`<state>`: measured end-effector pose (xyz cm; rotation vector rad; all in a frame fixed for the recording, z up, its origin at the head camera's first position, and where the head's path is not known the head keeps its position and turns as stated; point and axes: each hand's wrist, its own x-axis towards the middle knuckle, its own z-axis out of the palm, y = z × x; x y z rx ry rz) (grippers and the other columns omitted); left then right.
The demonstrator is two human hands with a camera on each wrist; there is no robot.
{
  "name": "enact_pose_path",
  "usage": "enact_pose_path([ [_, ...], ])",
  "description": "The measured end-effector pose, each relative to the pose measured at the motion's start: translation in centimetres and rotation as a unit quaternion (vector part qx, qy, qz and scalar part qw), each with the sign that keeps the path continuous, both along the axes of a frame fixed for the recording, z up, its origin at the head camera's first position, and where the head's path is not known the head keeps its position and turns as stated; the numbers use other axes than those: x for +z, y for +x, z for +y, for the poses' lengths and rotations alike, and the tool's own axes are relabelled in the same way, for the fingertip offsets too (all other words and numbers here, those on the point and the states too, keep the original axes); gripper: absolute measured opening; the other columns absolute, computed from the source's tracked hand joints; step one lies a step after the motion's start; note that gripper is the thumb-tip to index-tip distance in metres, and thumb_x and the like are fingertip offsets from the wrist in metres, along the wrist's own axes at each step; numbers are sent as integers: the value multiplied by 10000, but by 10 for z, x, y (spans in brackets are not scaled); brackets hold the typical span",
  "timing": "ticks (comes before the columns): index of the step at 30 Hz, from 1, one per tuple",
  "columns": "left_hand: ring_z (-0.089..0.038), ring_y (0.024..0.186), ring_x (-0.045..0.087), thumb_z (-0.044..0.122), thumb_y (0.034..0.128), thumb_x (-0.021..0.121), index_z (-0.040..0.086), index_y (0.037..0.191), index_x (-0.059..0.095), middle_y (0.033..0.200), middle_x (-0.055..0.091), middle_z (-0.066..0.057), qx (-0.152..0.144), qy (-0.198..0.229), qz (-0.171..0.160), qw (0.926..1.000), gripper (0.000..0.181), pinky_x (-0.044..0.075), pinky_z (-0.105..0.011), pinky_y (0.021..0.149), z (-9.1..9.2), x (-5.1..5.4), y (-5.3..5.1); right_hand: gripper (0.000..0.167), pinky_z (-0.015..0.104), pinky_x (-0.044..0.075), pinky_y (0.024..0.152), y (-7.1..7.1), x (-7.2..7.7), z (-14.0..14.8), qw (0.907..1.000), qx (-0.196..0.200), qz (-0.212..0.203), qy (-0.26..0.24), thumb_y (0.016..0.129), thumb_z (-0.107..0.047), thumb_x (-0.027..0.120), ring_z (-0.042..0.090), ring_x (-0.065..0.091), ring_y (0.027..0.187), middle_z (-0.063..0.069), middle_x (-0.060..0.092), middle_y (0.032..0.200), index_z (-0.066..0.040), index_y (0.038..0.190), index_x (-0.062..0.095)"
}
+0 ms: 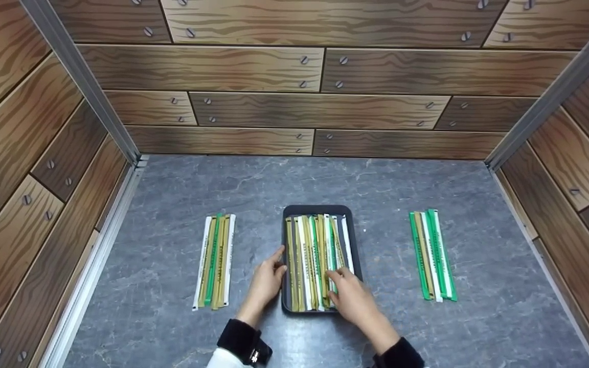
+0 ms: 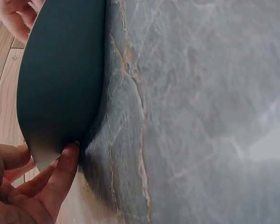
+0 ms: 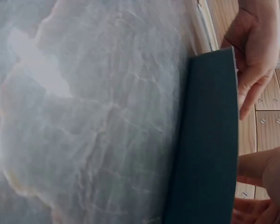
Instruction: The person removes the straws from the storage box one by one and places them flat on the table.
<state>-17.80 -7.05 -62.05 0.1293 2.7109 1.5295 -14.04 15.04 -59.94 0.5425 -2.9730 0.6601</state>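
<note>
A dark shallow tray (image 1: 317,209) holds a row of long thin wrapped sticks (image 1: 304,255) in white, gold and green, printed with lettering. My left hand (image 1: 265,278) grips the tray's left side, its thumb at the rim; in the left wrist view, a fingertip (image 2: 71,150) presses low on the outer wall. Bent over the right half of the row, my right hand (image 1: 352,296) touches the sticks with its fingertips. Whether it pinches one cannot be made out. In the right wrist view, the tray's wall (image 3: 207,140) hides the fingertips of this hand (image 3: 270,182).
More wrapped sticks lie side by side on the grey marbled table: one group (image 1: 215,260) left of the tray, another (image 1: 432,255) to its right. Wood-patterned panels (image 1: 253,110) close off the back and both sides, with metal posts (image 1: 524,102) in the corners.
</note>
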Motion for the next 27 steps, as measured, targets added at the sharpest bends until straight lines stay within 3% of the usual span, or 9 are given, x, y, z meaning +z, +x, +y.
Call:
enact_pose_path([
  [3,-285,916,670,23,927,628,39,1426,501,1025,705,-178,37,-2,39,10000,515,526,-456,874,-1,0,0,458,433,572,697,1,-5,-4,9997,-54,108,189,789,-124,806,339,632,901,171,602,1056,-24,1208,652],
  [10,-259,816,665,16,919,635,27,1412,514,934,713,-131,6,-179,210,9996,508,535,-468,815,-2,-2,2,437,410,562,682,0,-11,-7,9978,-31,458,480,747,-98,837,304,620,866,132,610,956,-16,1149,684],
  [14,-266,842,667,32,925,634,35,1416,513,951,713,-136,23,-152,182,9997,505,531,-469,836,-2,-1,2,407,412,559,648,-1,-12,-8,9975,-40,407,579,752,-74,819,295,627,813,127,616,929,-18,1133,687],
  [19,-278,881,668,43,927,633,51,1426,505,1007,707,-165,67,-117,85,9999,516,521,-476,878,-1,-1,2,359,394,530,509,-1,-12,-10,9979,-129,282,567,775,-34,770,287,616,672,153,625,896,-19,1123,681],
  [27,-258,830,657,31,917,640,50,1426,503,1054,693,-199,72,-127,48,9999,527,531,-469,855,1,0,1,357,399,508,463,-2,-14,-11,9976,-327,336,507,737,5,727,301,600,596,174,642,841,-31,1087,667],
])
